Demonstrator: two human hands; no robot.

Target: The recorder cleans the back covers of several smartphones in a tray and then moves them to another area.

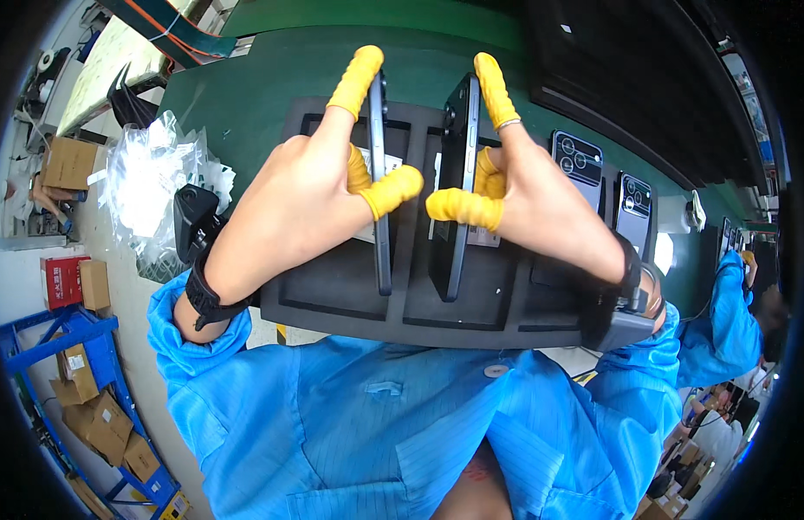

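L hand: the left hand (302, 186) is clamped on the left phone (382, 256), thumb on one face, fingers on the other.
R hand: the right hand (541, 191) has the same pinch on the right phone (452, 251); hands apart, w/ a gap btwn the two phones.
Finger covers: yellow finger covers (359, 82) on thumbs & some fingers, both hands.
Phones' position: both up on edge over the dark tray (333, 286), approx. side by side, camera bumps facing each other. Can't tell if the lower ends touch the tray.
Tray: several shallow slots; pale slip (483, 237) w/ print partly hidden behind the R phone.
Other phones: one (579, 165) & another (634, 204) to the right, camera side up, not in hand; can't tell what they rest on.
Done: one phone up in each hand, both backs exposed.
Left to do: neither held phone is let go or laid flat yet; the 2 on the right are untouched atm.
Stage: prob. mid-handling, my judgement; whether those 2 are finished or waiting, can't tell.
Bench: green bench (272, 65), clear plastic bags (151, 186) at far left.
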